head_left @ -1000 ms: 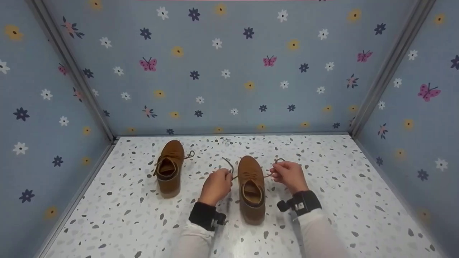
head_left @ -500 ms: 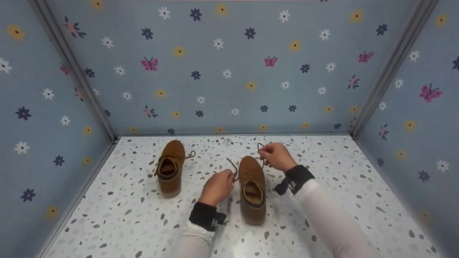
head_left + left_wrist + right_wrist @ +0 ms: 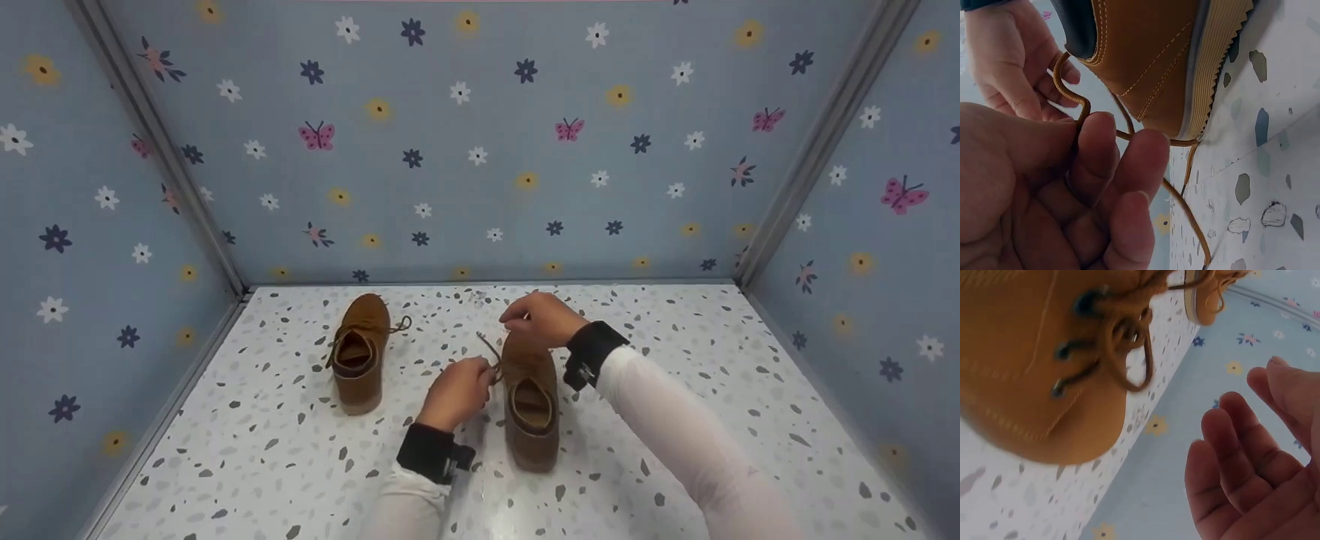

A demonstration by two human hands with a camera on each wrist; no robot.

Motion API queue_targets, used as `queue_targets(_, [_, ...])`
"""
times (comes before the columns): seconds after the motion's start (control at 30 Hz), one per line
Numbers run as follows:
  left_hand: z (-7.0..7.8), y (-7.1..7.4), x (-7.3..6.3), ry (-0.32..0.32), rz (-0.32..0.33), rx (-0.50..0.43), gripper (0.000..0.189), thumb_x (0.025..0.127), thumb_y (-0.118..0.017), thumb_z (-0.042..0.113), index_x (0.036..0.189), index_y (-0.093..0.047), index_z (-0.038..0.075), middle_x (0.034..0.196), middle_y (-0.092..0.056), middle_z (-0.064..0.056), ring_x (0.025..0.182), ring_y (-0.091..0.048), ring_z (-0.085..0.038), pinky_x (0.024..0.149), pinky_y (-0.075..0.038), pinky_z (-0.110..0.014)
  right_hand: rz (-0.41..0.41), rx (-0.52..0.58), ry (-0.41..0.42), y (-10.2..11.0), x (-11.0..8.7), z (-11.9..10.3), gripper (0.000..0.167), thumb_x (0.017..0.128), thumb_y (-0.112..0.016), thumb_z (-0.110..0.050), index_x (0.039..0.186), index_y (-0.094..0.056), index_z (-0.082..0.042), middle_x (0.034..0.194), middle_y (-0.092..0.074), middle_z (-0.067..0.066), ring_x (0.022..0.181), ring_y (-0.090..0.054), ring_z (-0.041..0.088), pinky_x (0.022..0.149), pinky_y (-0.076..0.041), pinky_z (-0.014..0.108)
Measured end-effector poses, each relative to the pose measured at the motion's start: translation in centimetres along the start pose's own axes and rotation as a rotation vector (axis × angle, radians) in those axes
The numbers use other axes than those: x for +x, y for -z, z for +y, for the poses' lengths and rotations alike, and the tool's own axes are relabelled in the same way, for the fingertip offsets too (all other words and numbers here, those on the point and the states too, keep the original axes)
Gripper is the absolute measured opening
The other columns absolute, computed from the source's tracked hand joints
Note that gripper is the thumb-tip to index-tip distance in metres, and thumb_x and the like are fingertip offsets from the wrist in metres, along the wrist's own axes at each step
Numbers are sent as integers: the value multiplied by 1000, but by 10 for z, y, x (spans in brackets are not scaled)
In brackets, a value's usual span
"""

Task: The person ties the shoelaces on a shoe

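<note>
A brown lace-up shoe (image 3: 532, 442) stands on the speckled floor, toe toward the far wall. My left hand (image 3: 456, 391) is at its left side and pinches a brown shoelace (image 3: 1085, 104) between thumb and forefinger; lace lengths trail past the fingers in the left wrist view. My right hand (image 3: 546, 319) is over the toe, fingers loosely bent. Nothing is between its fingers (image 3: 1224, 444) in the right wrist view, where a blurred lace loop (image 3: 1140, 385) hangs by the dark eyelets. The toe is partly hidden under the right hand in the head view.
A matching brown shoe (image 3: 365, 309) stands to the left, its lace (image 3: 401, 324) sticking out to the right. Blue flowered panels (image 3: 450, 187) enclose the white speckled floor (image 3: 277, 450) at the back and both sides.
My right hand has moved from the shoe's right side forward and left over the toe, and has let go of the lace it held. The left hand keeps its pinch almost in place.
</note>
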State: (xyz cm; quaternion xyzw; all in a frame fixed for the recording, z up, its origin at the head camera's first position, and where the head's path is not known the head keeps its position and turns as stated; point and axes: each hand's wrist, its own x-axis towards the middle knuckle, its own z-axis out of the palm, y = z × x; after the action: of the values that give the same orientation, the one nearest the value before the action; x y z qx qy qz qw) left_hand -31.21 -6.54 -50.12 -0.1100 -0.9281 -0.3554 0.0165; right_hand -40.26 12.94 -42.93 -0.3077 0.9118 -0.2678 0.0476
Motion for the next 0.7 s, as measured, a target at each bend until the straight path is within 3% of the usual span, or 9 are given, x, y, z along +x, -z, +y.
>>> queue_targets(0.2, [0,-3,1,24,-15,-57,25,107,-55,20,86,-67,14,72,-64,0,62,-57,-14,61,-46,-33,42,-30,-73,26,-17,18,24,105,-63,-20,122,-77,-11,124,-76,10,111,-72,30,97,-58,48])
queue_targets(0.37, [-3,-3,1,68,-59,-189,27,109,-52,22,90,-68,10,67,-59,3,57,-59,-14,57,-44,-32,68,-42,-65,36,-26,27,20,103,-66,-21,114,-80,-12,115,-79,9,102,-74,27,92,-59,47])
queue_targets(0.57, [-5,0,5,112,-96,-356,33,110,-48,22,101,-72,1,63,-55,4,55,-60,-13,58,-42,-29,12,-47,-29,27,-32,29,16,101,-69,-21,103,-82,-12,95,-81,4,80,-69,13,80,-58,38])
queue_targets(0.7, [-6,1,6,128,-96,-424,36,109,-47,22,105,-72,-4,62,-54,4,54,-58,-12,55,-42,-27,-71,-26,0,13,-35,22,17,100,-71,-24,103,-82,-12,93,-80,3,76,-66,8,76,-57,33])
